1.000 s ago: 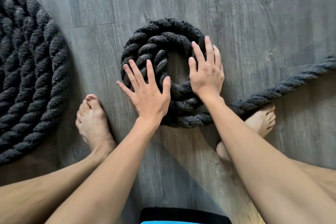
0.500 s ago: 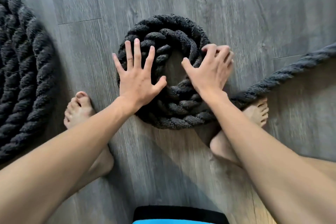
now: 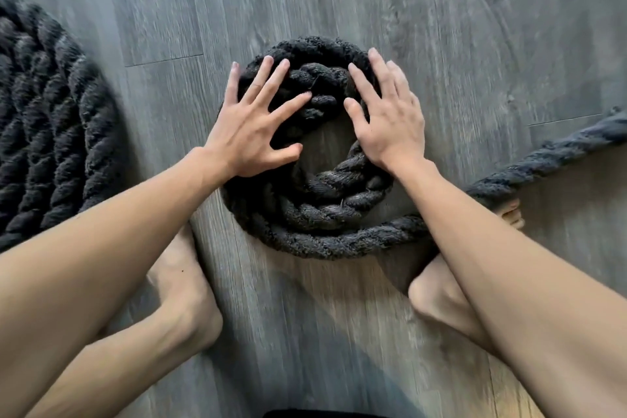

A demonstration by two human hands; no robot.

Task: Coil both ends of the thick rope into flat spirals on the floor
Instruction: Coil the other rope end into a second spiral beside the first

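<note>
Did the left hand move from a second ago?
Yes. The left hand slid forward, away from the person; its fingertips now sit level with the floor seam.

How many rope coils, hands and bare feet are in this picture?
Rope coils: 2 (small coil under the hands, large coil at left)
Hands: 2 (left hand, right hand)
Bare feet: 2 (left foot, right foot)
Total: 6
</note>
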